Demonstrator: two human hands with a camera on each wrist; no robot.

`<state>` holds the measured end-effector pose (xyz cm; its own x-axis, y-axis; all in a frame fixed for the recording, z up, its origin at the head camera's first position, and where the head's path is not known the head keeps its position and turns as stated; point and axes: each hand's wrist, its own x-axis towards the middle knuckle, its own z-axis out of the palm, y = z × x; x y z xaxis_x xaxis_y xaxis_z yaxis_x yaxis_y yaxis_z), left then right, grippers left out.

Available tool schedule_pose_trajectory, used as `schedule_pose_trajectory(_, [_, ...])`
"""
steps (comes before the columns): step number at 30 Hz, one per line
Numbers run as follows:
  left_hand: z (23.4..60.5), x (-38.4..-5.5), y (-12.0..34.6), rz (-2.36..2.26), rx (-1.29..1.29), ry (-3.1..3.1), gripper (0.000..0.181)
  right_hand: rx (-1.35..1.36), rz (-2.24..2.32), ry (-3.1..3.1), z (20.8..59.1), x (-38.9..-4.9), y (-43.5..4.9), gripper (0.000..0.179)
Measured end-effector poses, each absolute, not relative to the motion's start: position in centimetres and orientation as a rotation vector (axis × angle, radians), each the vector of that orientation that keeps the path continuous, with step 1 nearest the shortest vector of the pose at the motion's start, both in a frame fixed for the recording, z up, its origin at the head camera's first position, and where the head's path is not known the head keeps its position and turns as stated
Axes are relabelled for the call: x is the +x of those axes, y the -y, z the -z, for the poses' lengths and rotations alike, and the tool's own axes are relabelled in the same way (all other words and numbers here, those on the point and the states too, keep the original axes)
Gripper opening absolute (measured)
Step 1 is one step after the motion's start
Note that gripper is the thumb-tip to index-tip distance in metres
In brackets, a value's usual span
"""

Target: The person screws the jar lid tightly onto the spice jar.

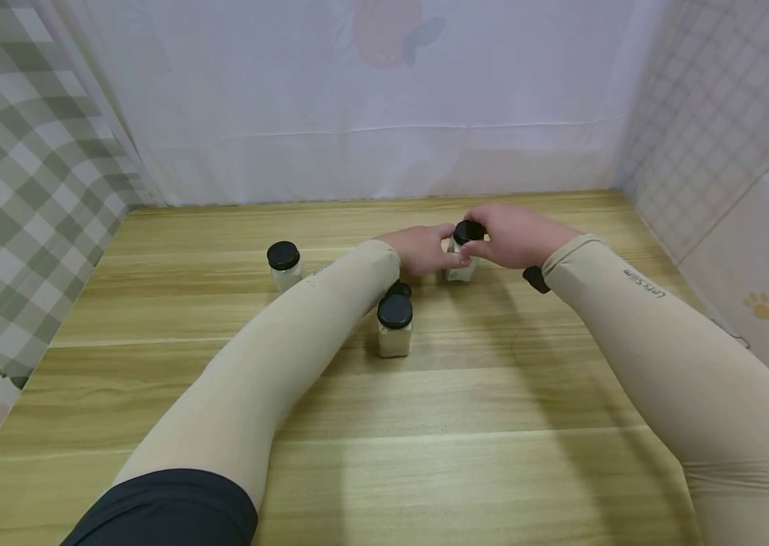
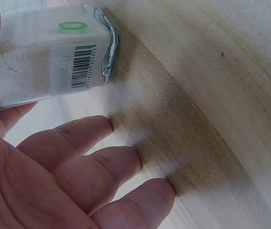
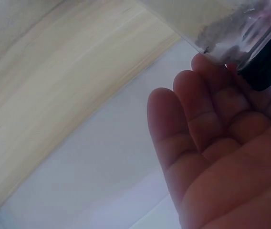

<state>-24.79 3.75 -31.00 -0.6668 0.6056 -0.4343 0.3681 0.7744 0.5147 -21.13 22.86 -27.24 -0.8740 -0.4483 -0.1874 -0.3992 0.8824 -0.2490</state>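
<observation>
A small square clear jar with pale contents stands upright near the back of the table, between both hands. My left hand holds its body between thumb and index finger; in the left wrist view the other fingers are spread below the jar's printed label. From the other side my right hand grips the black lid between thumb and fingers. In the right wrist view this lid shows at the upper right, its far side cut off by the frame.
A similar black-lidded jar stands in front of the left wrist. Another jar is farther left, partly behind the left sleeve. The wooden table meets a white cloth wall at the back.
</observation>
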Motion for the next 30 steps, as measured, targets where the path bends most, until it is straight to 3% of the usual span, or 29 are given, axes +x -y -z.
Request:
schedule_pose_trajectory(23, [30.94,-24.84,-3.72,-0.537,0.733,-2.354,0.079,-0.598,0.302,-2.824,27.24,-20.96,-22.82,0.033])
schedule_pose_trajectory(30, [31.12,-24.94,-3.82,-0.496,0.759,-2.380,0.084,-0.627,0.333,-2.789,26.93,-21.01,-23.04,0.062])
